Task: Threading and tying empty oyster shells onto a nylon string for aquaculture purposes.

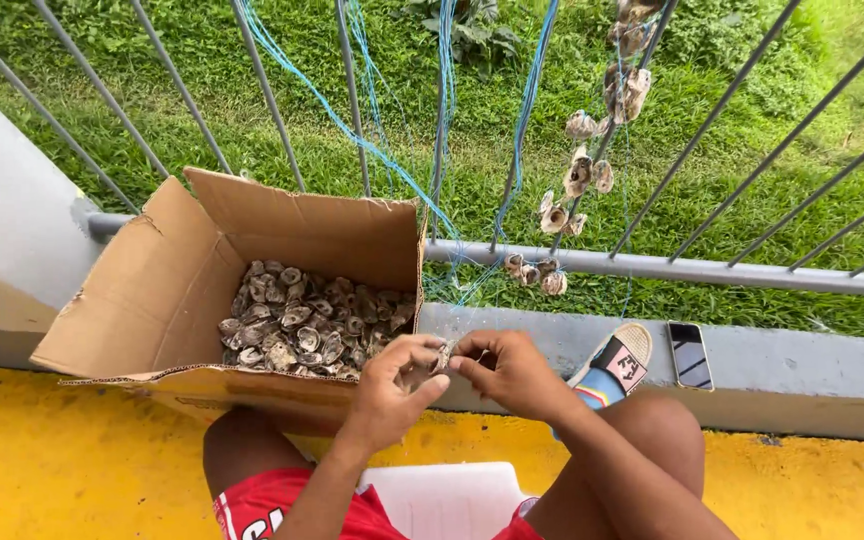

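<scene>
My left hand (397, 385) and my right hand (512, 372) meet in front of me, both pinching one small grey shell (443, 356) between their fingertips. Thin blue strings (449, 215) run from the hands up to the metal railing. A strand of threaded shells (580, 175) hangs along one blue string by the railing bars. To the left of my hands stands an open cardboard box (167, 290) holding several loose grey shells (302, 325).
A grey metal railing (672, 268) tops a concrete ledge (782, 360); a dark phone (690, 355) lies on the ledge. My sandalled foot (614, 362) rests against it. A white seat (447, 497) is between my knees on the yellow floor (42, 460). Grass lies beyond.
</scene>
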